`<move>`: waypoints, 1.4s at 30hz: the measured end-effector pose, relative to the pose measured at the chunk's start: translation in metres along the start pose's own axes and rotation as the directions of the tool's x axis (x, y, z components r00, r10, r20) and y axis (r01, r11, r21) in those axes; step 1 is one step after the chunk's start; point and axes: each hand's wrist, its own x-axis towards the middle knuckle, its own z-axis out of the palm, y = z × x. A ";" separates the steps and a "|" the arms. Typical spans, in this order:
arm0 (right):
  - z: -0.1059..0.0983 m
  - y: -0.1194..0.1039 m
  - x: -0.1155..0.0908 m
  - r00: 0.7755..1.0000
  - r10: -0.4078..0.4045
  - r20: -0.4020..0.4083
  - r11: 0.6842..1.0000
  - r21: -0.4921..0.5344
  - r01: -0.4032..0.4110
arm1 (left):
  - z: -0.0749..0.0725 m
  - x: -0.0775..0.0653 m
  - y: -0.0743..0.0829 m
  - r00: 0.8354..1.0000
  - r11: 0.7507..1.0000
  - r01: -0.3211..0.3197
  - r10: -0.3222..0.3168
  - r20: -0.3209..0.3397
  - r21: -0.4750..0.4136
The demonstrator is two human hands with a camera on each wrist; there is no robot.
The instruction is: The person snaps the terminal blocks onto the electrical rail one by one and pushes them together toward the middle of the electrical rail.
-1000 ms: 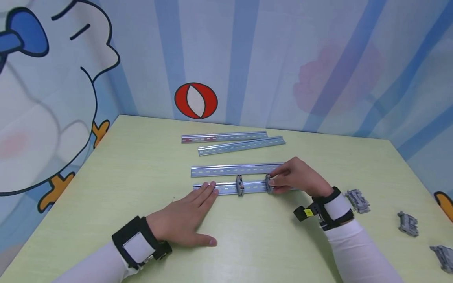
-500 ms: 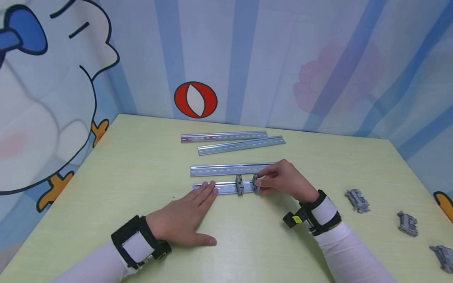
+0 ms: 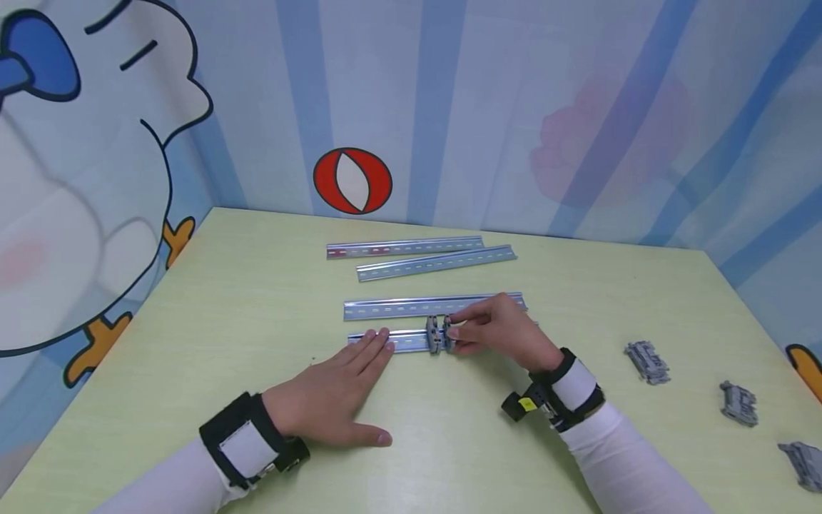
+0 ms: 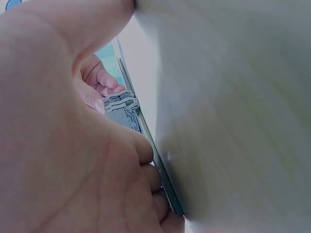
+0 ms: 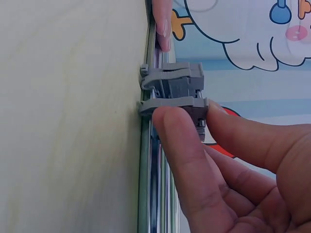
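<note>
A slotted metal DIN rail (image 3: 407, 341) lies nearest the person. Its left end is under the straight fingers of the left hand (image 3: 327, 400), which lies flat with the thumb spread. Two grey terminal blocks stand crosswise on the rail. My right hand (image 3: 504, 332) pinches the right-hand terminal block (image 5: 175, 103) between thumb and fingers. The other terminal block (image 3: 433, 334) stands just left of it, with only a narrow gap between them in the head view. In the left wrist view, blocks (image 4: 121, 109) show beyond the left palm; the right hand covers the rail's right part.
Just behind lies a parallel rail (image 3: 398, 308), partly overlapped by the right hand. Farther back are a rail with reddish marks (image 3: 411, 248) and a slanted rail (image 3: 437, 264). Loose terminal blocks (image 3: 647, 362) lie at the right. A printed cloth backdrop (image 3: 488, 128) rises behind the table.
The right hand has slid its terminal block leftward along the rail, from well apart to close beside the other block. The left hand has stayed in place on the rail.
</note>
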 end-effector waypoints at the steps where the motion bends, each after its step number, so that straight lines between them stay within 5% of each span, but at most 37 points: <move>1: 0.001 0.000 0.000 1.000 -0.004 0.001 1.000 0.009 0.004 | 0.000 0.000 0.000 1.000 1.000 -0.001 0.001 -0.001 0.003; 24: 0.011 -0.003 0.000 0.999 -0.035 0.032 0.999 -0.008 0.035 | -0.001 -0.001 0.002 1.000 1.000 0.003 -0.003 0.005 0.009; 29: 0.001 -0.006 -0.001 0.999 -0.047 0.012 0.982 -0.184 0.048 | -0.001 -0.001 0.001 1.000 1.000 -0.002 0.002 -0.007 0.017; 33: -0.028 -0.006 -0.008 0.995 -0.070 -0.072 0.913 -0.407 0.035 | 0.000 -0.001 0.000 1.000 1.000 -0.003 0.003 -0.025 0.013; 38: -0.072 0.005 -0.018 0.993 0.040 -0.109 0.836 -0.541 -0.093 | -0.001 0.006 -0.006 0.987 0.999 0.034 -0.031 -0.155 0.021; 42: -0.094 0.019 -0.019 0.984 0.159 -0.076 0.848 -0.500 -0.175 | -0.005 0.009 -0.013 0.936 0.995 0.103 -0.102 -0.338 -0.015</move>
